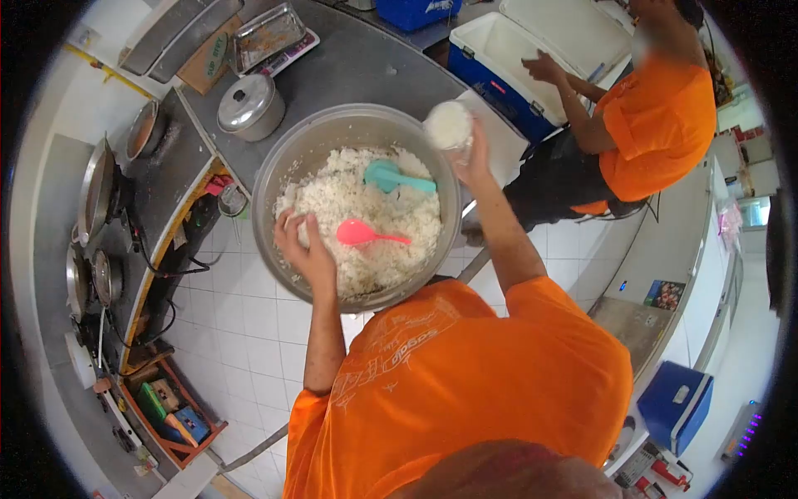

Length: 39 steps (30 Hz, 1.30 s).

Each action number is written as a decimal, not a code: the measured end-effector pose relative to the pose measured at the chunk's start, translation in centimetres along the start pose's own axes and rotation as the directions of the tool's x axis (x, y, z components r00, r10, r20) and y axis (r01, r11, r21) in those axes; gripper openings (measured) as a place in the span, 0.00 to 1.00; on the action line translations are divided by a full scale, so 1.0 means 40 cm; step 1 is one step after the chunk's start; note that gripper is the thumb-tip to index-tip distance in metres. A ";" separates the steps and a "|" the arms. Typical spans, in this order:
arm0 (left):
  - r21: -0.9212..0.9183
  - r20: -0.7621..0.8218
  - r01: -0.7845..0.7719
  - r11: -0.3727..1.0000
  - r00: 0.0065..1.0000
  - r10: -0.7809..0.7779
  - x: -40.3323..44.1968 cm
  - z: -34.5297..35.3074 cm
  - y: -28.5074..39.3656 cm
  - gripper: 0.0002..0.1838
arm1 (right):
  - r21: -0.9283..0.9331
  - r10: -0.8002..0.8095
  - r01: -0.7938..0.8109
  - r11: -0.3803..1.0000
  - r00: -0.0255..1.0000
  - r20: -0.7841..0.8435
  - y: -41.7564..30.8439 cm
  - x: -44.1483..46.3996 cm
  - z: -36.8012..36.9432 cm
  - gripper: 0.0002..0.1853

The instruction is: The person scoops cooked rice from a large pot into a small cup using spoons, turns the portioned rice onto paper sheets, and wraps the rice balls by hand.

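A large metal pot (272,162) full of white rice (320,195) stands in front of me. My left hand (309,256) rests on the rice by the pot's left side, its fingers spread and curved. Beyond the pot's right rim, my right hand (475,158) holds up a small clear container (449,126) filled with rice to its top. A pink rice paddle (359,233) lies on the rice in the middle, and a teal scoop (391,176) lies farther back.
A lidded pot (251,106) sits on the grey counter (357,58), near a metal tray (268,37) on a scale. At the right, a co-worker in an orange shirt (657,125) reaches over an open blue cooler (499,91). Several pans line the left side.
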<state>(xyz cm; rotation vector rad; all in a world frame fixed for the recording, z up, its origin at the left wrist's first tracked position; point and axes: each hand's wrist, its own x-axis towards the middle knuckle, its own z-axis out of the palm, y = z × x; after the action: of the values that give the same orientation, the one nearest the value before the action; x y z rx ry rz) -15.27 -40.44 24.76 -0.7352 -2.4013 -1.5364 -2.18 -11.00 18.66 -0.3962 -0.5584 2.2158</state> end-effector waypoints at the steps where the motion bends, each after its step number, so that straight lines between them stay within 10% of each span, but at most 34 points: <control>1: -0.058 0.000 0.069 0.996 0.998 -0.069 -0.010 -0.008 -0.012 0.06 | -0.598 -0.311 0.251 0.761 0.950 0.003 -0.052 0.062 -0.070 0.28; 2: -0.116 0.001 0.139 0.984 0.990 -0.140 -0.022 -0.009 -0.026 0.05 | -0.931 -0.531 0.329 0.160 0.824 0.200 -0.094 0.115 -0.137 0.29; 3: -0.116 -0.013 0.149 0.982 0.988 -0.151 -0.036 -0.008 -0.042 0.05 | -0.929 -0.517 0.334 0.156 0.829 0.211 -0.103 0.161 -0.236 0.29; 5: -0.236 -0.011 0.232 0.944 0.970 -0.241 -0.064 -0.010 -0.073 0.04 | -0.787 -0.362 0.003 -0.616 0.887 0.287 -0.073 0.230 -0.424 0.31; 11: -0.331 -0.024 0.298 0.895 0.946 -0.324 -0.055 -0.010 -0.055 0.04 | -0.779 -0.313 -0.324 -0.536 0.934 -0.173 -0.062 0.258 -0.423 0.31; 12: -0.351 -0.030 0.293 0.889 0.946 -0.324 -0.046 -0.008 -0.044 0.05 | -0.763 -0.391 -0.290 -0.578 0.919 -0.053 -0.087 0.245 -0.360 0.31; 15: -0.281 0.191 0.362 0.889 0.929 -0.318 -0.037 -0.009 -0.027 0.11 | -0.970 -0.567 0.156 -0.188 0.789 0.237 -0.133 0.132 -0.062 0.34; 18: -0.374 0.605 0.685 0.626 0.691 -0.395 -0.036 0.027 0.031 0.27 | -0.686 -0.509 0.550 0.477 0.809 0.295 -0.024 -0.035 0.212 0.37; 20: -0.385 0.731 0.806 0.450 0.564 -0.384 -0.032 0.030 0.063 0.33 | -0.631 -0.279 0.673 0.386 0.737 0.615 0.122 -0.108 0.208 0.37; 22: -0.546 0.826 0.812 -0.203 0.483 -0.290 -0.026 -0.002 0.083 0.38 | -0.611 0.156 0.764 0.207 0.591 0.791 0.179 -0.235 0.322 0.36; 25: -0.711 0.675 0.567 -0.416 0.715 -0.181 -0.023 -0.087 -0.109 0.40 | -0.587 0.355 0.760 0.278 0.486 0.798 0.207 -0.264 0.378 0.32; 28: -0.745 0.649 0.493 -0.449 0.694 -0.313 -0.025 -0.238 -0.166 0.41 | -0.817 0.436 0.546 0.186 0.699 0.566 0.206 -0.173 0.325 0.19; 30: -0.831 0.555 0.466 -0.304 0.730 -0.399 -0.039 -0.312 -0.164 0.41 | -0.651 0.633 0.489 -0.580 0.774 0.018 0.184 -0.149 0.314 0.18; 33: -0.918 0.371 0.391 -0.063 0.796 -0.478 -0.073 -0.393 -0.132 0.41 | -0.590 0.678 0.501 -0.634 0.726 -0.112 0.277 -0.139 0.115 0.17; 37: -0.901 0.409 0.273 -0.338 0.792 -0.453 -0.120 -0.441 -0.219 0.35 | -0.529 0.678 0.528 -0.664 0.723 -0.130 0.346 -0.166 0.113 0.14; 39: -0.917 0.359 0.398 -0.027 0.792 -0.493 -0.124 -0.443 -0.226 0.32 | -0.539 0.664 0.484 -0.690 0.719 -0.206 0.368 -0.154 0.135 0.15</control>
<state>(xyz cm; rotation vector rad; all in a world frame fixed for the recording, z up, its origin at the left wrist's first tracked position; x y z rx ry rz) -17.34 -60.80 23.33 0.1576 -1.1391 -3.4108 -10.03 -25.74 16.34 -0.6179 -3.6449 0.5142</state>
